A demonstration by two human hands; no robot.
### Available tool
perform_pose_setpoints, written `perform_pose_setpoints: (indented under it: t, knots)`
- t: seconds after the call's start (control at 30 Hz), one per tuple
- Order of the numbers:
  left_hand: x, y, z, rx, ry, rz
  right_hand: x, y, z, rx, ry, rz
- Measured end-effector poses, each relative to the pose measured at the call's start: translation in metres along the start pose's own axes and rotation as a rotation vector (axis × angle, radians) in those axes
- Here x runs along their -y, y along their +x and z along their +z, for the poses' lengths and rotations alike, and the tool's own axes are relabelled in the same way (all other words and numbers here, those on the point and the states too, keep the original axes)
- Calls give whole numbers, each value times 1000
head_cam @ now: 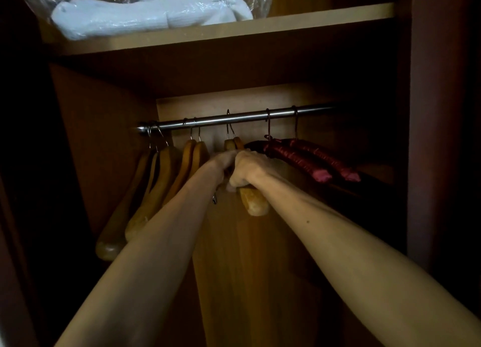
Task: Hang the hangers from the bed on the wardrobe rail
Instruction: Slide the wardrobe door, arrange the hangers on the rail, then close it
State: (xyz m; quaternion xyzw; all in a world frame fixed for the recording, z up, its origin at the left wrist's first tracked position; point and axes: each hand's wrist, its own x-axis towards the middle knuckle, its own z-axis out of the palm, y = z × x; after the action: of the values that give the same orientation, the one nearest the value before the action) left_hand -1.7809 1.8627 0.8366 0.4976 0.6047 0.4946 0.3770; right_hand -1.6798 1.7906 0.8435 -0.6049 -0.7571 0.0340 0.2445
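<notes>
Two bare forearms, long and slender, no sleeves in view. Left hand and right hand ungloved, no rings, watch or bracelets showing. Small dark mole on the right forearm. Smooth, tapering at the wrists, faint tendon lines behind the right knuckles.

Tan wooden hangers, maroon padded hangers, silver rail, white bedding
</notes>
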Motion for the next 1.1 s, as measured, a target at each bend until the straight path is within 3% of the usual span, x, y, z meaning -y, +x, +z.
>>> perform_pose_setpoints:
  t: [0.27,0.53,0.6,0.73,0.83,0.93,1.1]
  knots:
    - [21,79,4,-132,53,-57,-12,11,7,57,77,1]
    - [17,7,18,-188,211,-42,-20,13,14,121,135,20]
    - [35,-3,24,-172,187,-75,-30,3,25,134,202,56]
    - [90,6,37,17,-35,-126,-48,-28,56,211,448,136]
    - [149,39,48,25,-176,-210,-64,-56,87,186,360,120]
    - [163,-36,59,96,-259,-240,-79,-94,117,213,390,97]
    - [229,-83,66,192,-365,-258,-116,-155,160,208,537,15]
